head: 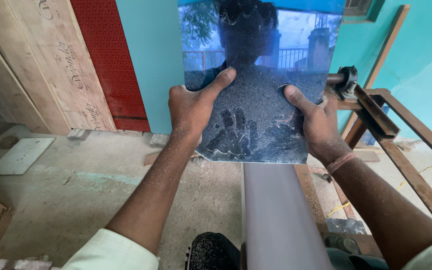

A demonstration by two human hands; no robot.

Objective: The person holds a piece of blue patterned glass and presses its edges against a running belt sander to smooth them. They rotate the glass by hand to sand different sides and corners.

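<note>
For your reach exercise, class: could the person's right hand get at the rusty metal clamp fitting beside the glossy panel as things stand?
Probably yes, but not freely. The clamp fitting sits just beyond the right hand with nothing between, yet that hand and the left hand both grip the panel.

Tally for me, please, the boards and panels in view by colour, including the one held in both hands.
Glossy dark-blue panel, dusty, held by left hand and right hand: 1
Teal board: 1
Red board: 1
Bare plywood boards: 2
Pale grey panel: 1
Total: 6
</note>
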